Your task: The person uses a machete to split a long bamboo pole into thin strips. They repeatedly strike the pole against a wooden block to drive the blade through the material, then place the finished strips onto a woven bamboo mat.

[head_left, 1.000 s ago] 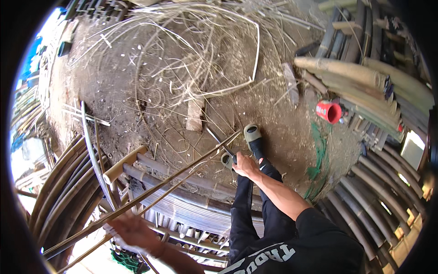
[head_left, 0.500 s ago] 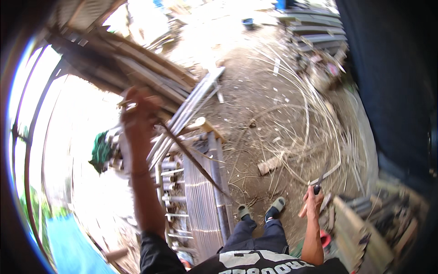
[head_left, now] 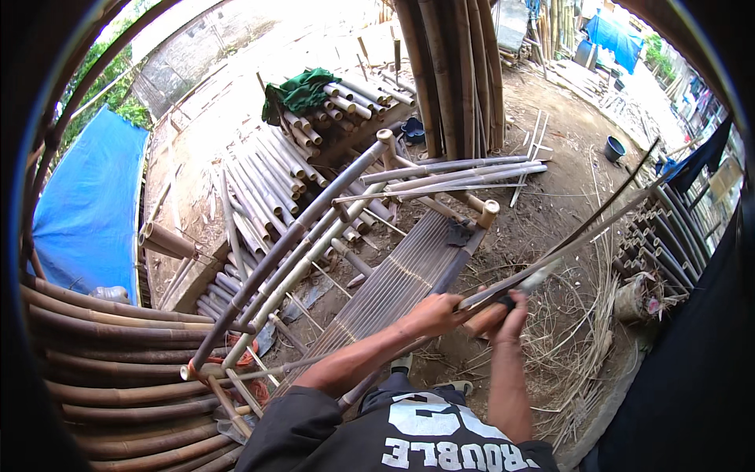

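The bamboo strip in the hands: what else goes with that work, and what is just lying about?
In hand:
left hand
right hand
bamboo strip
knife blade

Lying about:
green cloth
blue tarp
dark bucket
cut poles

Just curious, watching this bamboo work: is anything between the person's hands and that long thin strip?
Nothing visible. The left hand and right hand both close directly on the strip, with a knife against it.
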`<state>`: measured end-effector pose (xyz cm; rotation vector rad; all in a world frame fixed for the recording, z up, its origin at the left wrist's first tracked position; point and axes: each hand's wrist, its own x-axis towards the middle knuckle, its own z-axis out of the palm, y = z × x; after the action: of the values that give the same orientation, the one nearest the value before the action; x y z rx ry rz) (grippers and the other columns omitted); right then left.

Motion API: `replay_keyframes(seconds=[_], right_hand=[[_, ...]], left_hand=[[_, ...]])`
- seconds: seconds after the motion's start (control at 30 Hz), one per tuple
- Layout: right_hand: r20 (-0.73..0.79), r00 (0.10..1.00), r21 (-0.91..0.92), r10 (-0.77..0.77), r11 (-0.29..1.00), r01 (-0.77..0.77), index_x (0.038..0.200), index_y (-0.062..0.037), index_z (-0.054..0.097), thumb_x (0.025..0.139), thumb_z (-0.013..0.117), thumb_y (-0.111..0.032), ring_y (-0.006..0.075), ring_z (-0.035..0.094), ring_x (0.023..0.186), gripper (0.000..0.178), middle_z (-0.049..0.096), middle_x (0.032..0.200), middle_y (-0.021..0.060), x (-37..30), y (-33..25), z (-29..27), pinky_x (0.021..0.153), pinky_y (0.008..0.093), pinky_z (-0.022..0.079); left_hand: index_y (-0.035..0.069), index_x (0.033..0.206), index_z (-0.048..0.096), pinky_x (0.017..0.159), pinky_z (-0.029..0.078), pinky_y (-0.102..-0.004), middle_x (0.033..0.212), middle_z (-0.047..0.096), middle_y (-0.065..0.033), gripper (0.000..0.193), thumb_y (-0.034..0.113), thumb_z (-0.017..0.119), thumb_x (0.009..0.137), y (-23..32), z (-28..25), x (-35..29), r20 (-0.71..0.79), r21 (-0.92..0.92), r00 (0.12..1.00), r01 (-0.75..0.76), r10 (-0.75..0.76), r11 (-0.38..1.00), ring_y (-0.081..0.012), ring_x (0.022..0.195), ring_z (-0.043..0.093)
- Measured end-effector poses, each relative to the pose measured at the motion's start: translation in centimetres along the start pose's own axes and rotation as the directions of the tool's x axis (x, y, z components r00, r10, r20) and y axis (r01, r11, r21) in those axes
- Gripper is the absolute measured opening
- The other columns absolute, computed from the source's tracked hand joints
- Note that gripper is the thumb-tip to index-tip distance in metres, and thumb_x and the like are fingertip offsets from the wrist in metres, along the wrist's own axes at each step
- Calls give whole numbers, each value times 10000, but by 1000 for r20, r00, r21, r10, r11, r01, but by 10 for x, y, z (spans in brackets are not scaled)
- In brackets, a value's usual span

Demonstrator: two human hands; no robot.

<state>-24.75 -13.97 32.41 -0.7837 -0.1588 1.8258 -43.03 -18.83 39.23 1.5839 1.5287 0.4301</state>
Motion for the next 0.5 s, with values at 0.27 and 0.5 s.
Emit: replay_keyframes(seconds=[0.27, 0.5], right_hand=[[-222, 971, 39, 84, 996, -77, 859, -13, 579, 795, 611, -148, 223, 624, 703, 153, 614, 779, 95, 19, 123, -10, 698, 372, 578], [-416, 909, -170, 0, 982, -78, 825, -27, 583, 805, 646, -140, 202, 617, 650, 131, 622, 760, 81, 35, 117, -14, 624, 370, 591]], left_hand=[[50, 993, 680, 727, 488, -366, 879, 642, -139, 257, 287, 680, 895, -198, -73, -33, -384, 96, 923, 4, 34, 995, -273, 817, 617], [19, 1055, 645, 700, 470, -338, 816, 652, -125, 311, 309, 581, 961, -243, -146, 10, -478, -29, 876, 53, -61, 998, -212, 750, 604]])
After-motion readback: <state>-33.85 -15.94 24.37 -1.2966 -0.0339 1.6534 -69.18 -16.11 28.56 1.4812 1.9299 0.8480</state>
